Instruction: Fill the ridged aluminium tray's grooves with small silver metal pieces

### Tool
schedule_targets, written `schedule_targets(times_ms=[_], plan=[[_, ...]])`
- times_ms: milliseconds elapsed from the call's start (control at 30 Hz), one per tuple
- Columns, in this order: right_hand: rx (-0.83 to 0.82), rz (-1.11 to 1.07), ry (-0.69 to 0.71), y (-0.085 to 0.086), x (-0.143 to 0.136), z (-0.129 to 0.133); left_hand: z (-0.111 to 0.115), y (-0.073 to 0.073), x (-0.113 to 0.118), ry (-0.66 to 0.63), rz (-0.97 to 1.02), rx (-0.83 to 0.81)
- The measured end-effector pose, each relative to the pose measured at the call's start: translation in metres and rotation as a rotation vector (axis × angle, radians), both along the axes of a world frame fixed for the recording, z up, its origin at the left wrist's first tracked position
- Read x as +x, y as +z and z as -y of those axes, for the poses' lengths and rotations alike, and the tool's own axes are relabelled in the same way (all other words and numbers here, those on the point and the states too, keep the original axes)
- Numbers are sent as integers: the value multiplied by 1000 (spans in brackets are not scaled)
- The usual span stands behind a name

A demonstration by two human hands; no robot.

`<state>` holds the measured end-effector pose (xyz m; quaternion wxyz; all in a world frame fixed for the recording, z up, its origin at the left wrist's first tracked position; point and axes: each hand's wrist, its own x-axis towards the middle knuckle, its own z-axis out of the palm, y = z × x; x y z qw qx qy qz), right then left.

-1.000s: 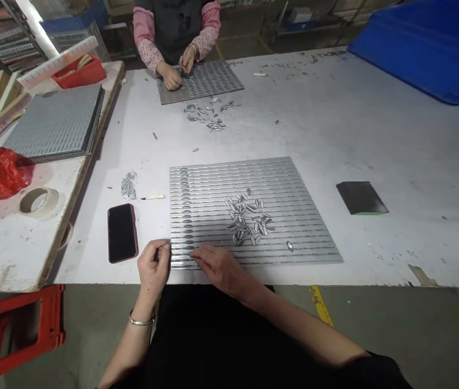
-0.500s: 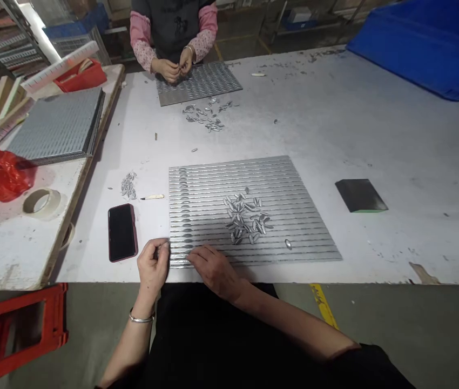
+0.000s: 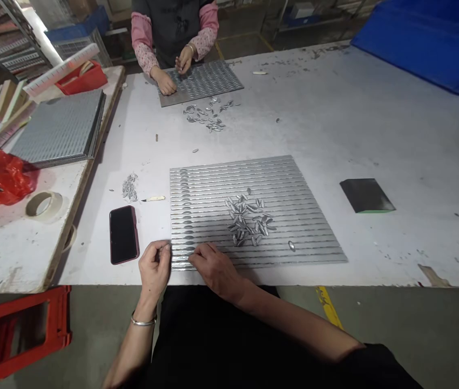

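My left hand is closed, fingers curled against the thumb, at the near left corner of a grey striped sheet. Whatever it may hold is hidden. Just to its right, my right hand rests low over the sheet, fingertips pinched together; anything between them is too small to make out. The fingertips are at the near end of a column of dark oval pieces set along the sheet's stripes. A loose pile of silvery oval pieces lies mid-sheet, and one single oval piece sits apart on the right.
A phone, a small knife and a heap of scraps lie left of the sheet. A dark block stands to the right. Across the table a co-worker's hands are over another sheet. Stacked sheets are at left.
My right fingers have drawn in a little more, still at the same column. My left hand has stayed at the corner. The co-worker's hands have come apart. The view has shifted slightly.
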<state>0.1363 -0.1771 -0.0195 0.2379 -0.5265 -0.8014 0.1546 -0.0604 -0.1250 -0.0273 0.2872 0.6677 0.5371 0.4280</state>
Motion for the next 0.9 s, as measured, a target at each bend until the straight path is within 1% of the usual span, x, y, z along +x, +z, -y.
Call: schedule_targets(times_ms=[67, 200, 300, 367, 400, 433, 467, 500, 600, 667, 700, 767, 833, 900], plan=[[8, 13, -11, -3, -1, 0, -1, 0, 0, -6, 4, 9], [40, 24, 10, -10, -5, 0, -3, 2, 0, -2, -1, 26], [70, -20, 30, -8, 2, -3, -5, 3, 0, -8, -16, 35], [116, -63, -6, -3, 19, -10, -5, 2, 0, -5, -16, 38], [134, -63, -59, 1, 31, -14, -5, 2, 0, 1, -14, 38], [140, -34, -124, 5, 44, -19, -5, 1, 0, 9, -13, 35], [127, 24, -200, 8, 57, -25, -5, 1, 0, 17, -14, 33], [98, 108, -247, 11, 70, -31, -4, 0, 0, 22, -18, 30], [39, 369, -231, 16, 97, -46, -3, -1, 0, 18, -32, 22], [42, 422, -201, 19, 101, -52, -2, -1, 0, 14, -32, 16], [50, 398, -196, 22, 100, -52, -1, -1, 0, 14, -29, 13], [47, 266, -195, 27, 92, -49, 0, -2, 0, 17, -20, 10], [12, 59, -178, 31, 80, -40, 0, -2, 0, 16, -13, 8], [-50, -171, -112, 32, 64, -27, 0, -2, 0, 8, -8, 3]])
